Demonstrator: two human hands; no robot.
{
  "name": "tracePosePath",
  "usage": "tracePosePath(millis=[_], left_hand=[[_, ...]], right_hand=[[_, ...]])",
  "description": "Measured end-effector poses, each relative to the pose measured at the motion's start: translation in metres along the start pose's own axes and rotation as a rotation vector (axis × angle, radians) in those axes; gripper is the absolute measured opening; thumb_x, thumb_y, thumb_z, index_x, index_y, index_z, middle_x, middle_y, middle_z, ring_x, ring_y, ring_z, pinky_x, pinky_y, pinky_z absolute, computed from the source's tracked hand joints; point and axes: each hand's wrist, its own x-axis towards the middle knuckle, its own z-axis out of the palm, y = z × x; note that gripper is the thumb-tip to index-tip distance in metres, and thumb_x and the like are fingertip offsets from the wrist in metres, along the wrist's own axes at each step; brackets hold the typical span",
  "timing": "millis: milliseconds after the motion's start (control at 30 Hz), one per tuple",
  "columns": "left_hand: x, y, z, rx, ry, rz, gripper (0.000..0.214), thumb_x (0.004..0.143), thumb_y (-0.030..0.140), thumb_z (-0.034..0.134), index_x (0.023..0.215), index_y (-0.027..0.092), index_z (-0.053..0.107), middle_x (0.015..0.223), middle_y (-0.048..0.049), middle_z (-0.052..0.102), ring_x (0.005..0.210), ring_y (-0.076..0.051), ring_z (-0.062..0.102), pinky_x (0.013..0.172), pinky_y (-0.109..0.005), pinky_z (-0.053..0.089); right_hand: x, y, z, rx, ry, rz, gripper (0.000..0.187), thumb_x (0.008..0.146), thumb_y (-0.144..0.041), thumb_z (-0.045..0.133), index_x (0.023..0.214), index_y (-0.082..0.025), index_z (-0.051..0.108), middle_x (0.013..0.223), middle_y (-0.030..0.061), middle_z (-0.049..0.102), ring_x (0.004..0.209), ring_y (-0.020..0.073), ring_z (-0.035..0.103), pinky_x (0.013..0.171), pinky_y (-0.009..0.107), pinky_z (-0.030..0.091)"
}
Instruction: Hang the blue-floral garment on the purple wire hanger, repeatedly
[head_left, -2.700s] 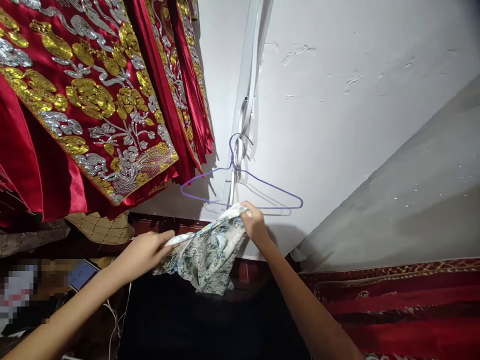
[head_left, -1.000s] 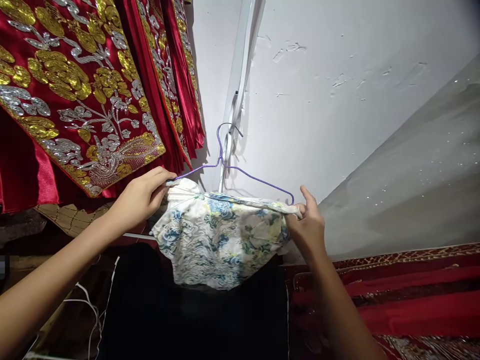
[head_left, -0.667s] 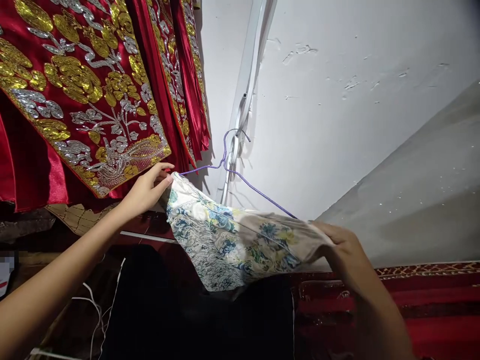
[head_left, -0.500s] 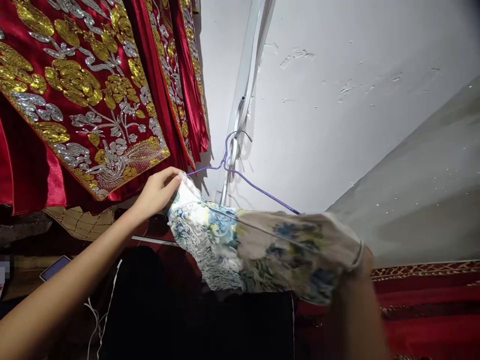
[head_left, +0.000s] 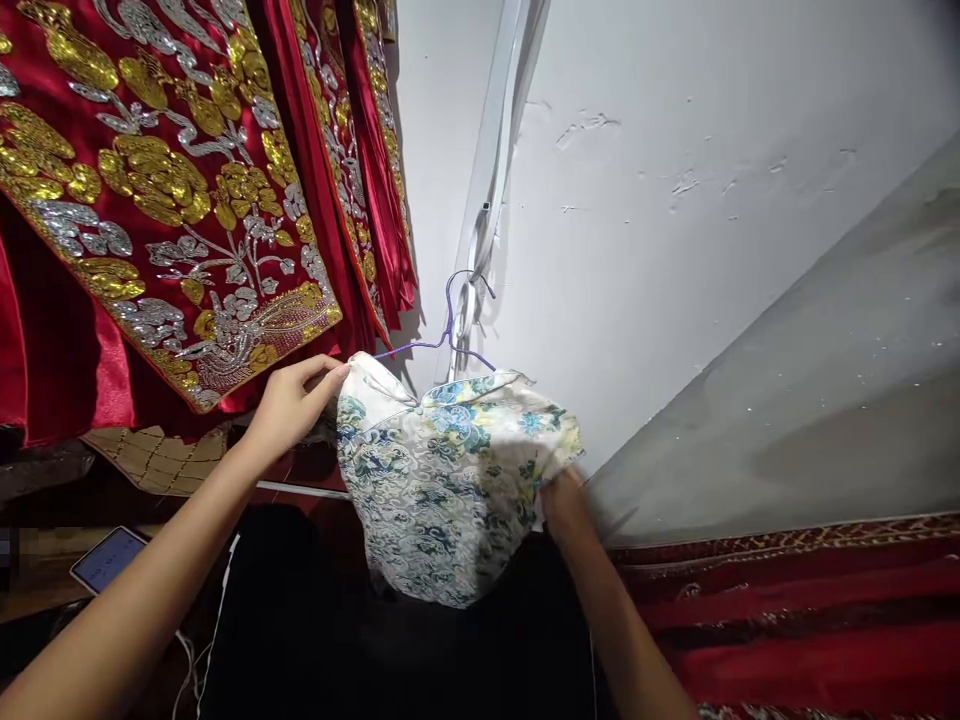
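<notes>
Flowered garment point(head_left: 450, 480): draped over a hanger, its left shoulder pinched in the left fingertips and its right hem bunched over the right fingers. It hangs between the two hands, in front of the wall.
Hanger point(head_left: 448, 318): thin purple wire. Only the hook and the left arm show, just above and to the right of the left fingertips; the rest is under the cloth. The hook catches on something at a white strip point(head_left: 495, 150) on the wall, though what exactly is too small to tell.
Left hand point(head_left: 292, 400): thumb and forefinger closed together on the garment's shoulder corner, right where the wire end meets the cloth.
Right hand point(head_left: 564, 500): blurred, low at the garment's right edge. Its fingers are tucked behind the cloth, so I cannot tell whether they grip or lie loose.
Red embroidered cloth point(head_left: 172, 200): hangs above and left of the left fingers, close to the knuckles.
Phone point(head_left: 109, 558): lies well below the left forearm, with a white cable point(head_left: 225, 570) near it.
Wall point(head_left: 675, 250): pale, just behind both hands.
Risk: the garment looks lopsided, so a tug from the right could slide the left shoulder off the wire. The light hook could also lift free and drop everything.
</notes>
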Motion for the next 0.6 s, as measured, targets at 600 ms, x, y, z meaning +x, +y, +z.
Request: tracePosePath(millis=[600], left_hand=[[0.022, 0.026, 0.044, -0.359, -0.218, 0.108, 0.037, 0.093, 0.05, 0.057, 0.104, 0.016, 0.068, 0.112, -0.0133, 0.073, 0.107, -0.027, 0.067, 0.1, -0.043, 0.049]], right_hand=[[-0.05, -0.146, 0.029, -0.044, -0.772, -0.253, 0.052, 0.09, -0.04, 0.068, 0.141, -0.038, 0.055, 0.111, 0.0032, 0.073, 0.107, 0.0262, 0.067, 0.095, 0.04, 0.054]])
